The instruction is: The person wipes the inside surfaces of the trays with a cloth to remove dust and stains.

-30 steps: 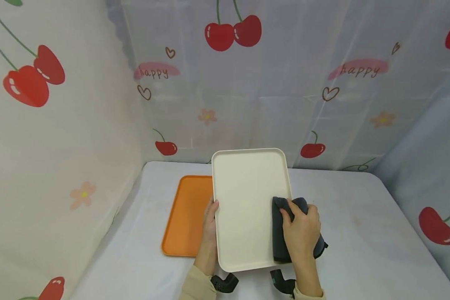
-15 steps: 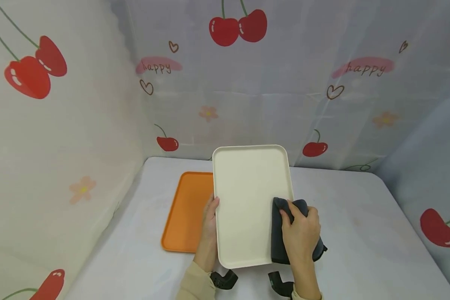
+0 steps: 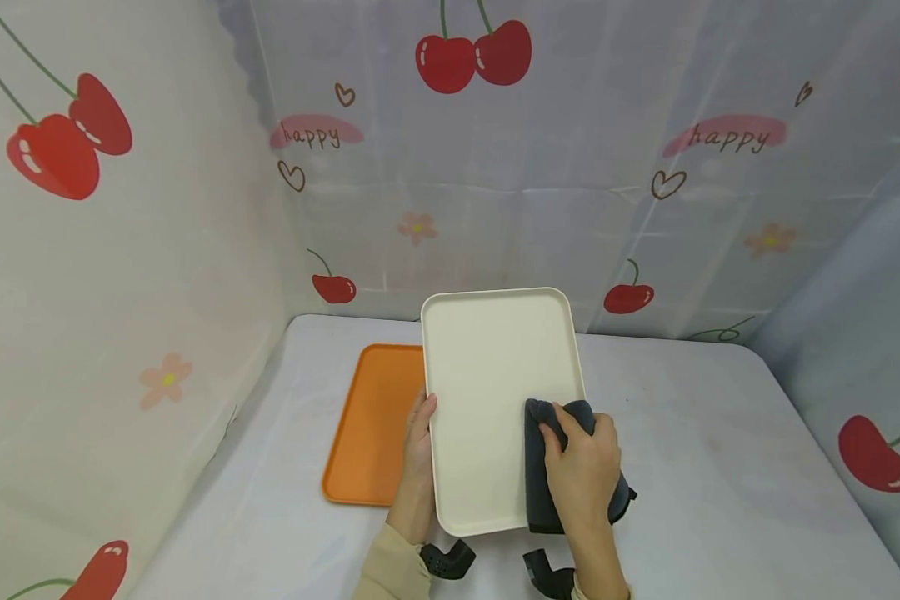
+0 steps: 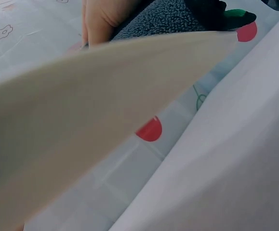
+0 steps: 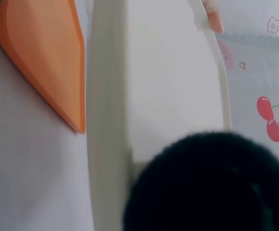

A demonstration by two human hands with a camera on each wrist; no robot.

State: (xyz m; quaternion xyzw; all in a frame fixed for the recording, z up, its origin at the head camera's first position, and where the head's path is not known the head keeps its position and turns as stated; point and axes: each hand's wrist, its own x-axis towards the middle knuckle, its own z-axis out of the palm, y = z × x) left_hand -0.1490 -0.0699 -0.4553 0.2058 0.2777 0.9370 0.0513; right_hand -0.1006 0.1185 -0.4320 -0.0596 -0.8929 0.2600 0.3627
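Note:
A cream rectangular tray [image 3: 487,375] is tilted up off the table in the head view. My left hand [image 3: 418,458] grips its left long edge, thumb on the rim and the other fingers hidden behind. With my right hand [image 3: 585,471] I hold a folded dark grey cloth [image 3: 540,492] against the tray's lower right part; thumb and forefinger pinch it. The left wrist view shows the blurred tray [image 4: 81,110] from its edge, with the grey cloth [image 4: 158,19] beyond. Dark cloth [image 5: 206,192] fills the bottom of the right wrist view, over the tray face [image 5: 173,86].
An orange tray [image 3: 363,442] lies on the white-covered table [image 3: 720,467], left of and partly behind the cream one. Cherry-print curtains [image 3: 525,225] stand at the back and both sides. Black wrist-camera mounts [image 3: 450,560] show below the tray.
My right hand and the cloth have slid left and slightly down across the cream tray. My left hand keeps its hold, and the tray stays nearly where it was.

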